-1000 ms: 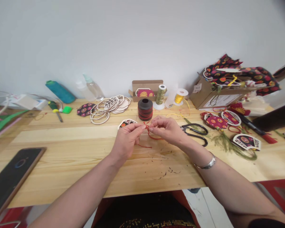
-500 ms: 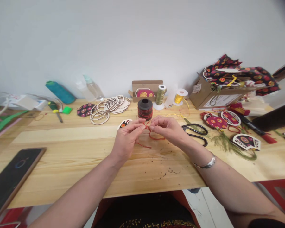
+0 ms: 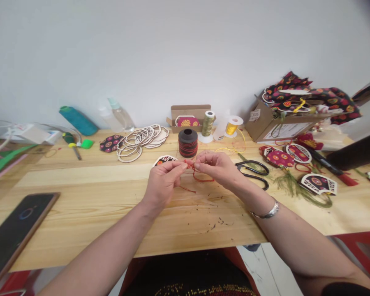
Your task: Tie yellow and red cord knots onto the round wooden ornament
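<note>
A thin red cord (image 3: 204,180) runs between my two hands above the middle of the table, with a loop hanging below and a loose end trailing to the left. My left hand (image 3: 165,181) pinches the cord between thumb and fingertips. Close beside it, my right hand (image 3: 217,168) is closed on the same cord, fingertips almost touching the left ones. Just behind stands a black spool (image 3: 188,144) wound with red cord. A fan-shaped ornament (image 3: 165,160) lies partly hidden behind my left hand. Black-handled scissors (image 3: 254,167) rest right of my right hand, their blades hidden.
Thin wooden frames (image 3: 142,139) lie piled at the back left, near a teal thread cone (image 3: 78,120). A phone (image 3: 21,230) lies front left. Tasselled ornaments (image 3: 319,184) and a full cardboard box (image 3: 283,123) occupy the right. Green thread (image 3: 207,123) and yellow thread (image 3: 232,128) spools stand behind.
The fingers of my left hand have drawn in lower and tighter on the cord. My right hand has stayed almost where it was, and the loop still hangs below.
</note>
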Demonstrator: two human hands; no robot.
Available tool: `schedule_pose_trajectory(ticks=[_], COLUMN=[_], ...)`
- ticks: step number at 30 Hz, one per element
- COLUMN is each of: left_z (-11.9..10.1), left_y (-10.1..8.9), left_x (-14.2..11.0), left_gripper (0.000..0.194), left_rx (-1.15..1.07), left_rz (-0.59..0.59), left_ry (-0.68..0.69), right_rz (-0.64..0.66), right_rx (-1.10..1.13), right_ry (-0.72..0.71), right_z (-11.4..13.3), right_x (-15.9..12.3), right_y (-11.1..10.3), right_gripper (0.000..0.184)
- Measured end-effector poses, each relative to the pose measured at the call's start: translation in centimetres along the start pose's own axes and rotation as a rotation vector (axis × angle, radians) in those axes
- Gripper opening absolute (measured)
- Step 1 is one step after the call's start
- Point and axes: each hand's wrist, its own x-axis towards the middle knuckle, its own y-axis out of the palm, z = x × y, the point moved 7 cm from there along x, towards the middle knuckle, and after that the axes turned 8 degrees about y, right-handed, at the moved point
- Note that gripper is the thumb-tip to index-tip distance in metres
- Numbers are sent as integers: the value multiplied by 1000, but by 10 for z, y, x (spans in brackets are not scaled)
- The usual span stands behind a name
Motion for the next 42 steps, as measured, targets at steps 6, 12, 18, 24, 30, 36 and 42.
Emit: schedule_pose_trajectory(ticks=[6, 12, 18, 24, 30, 36, 42], left_z=[2, 3, 1, -4, -11, -15, -15], left_y=[-2, -2, -3, -4, -4, -3, -2], left_x=[2, 1, 0, 0, 0, -1, -2], left_gripper=[11, 11, 10, 9, 9, 8, 8], left_rx=[3, 23, 55, 178, 269, 319, 328], left_rz=[-20, -1, 18, 8, -12, -18, -14], left_ry=[-7, 3, 43, 117, 186, 224, 211], right_rz=[-13, -20, -29, -53, -68, -54, -30], right_rx=[-6, 23, 30, -110, -223, -273, -250], right_ry=[-35, -46, -14, -41, -70, -131, -155], right_z=[1, 0, -7, 1, 10, 12, 11], right_x=[0, 1, 3, -1, -7, -8, -7], right_y=[-2, -3, -4, -3, 1, 3, 5], right_gripper=[21, 19, 22, 28, 21, 17, 15])
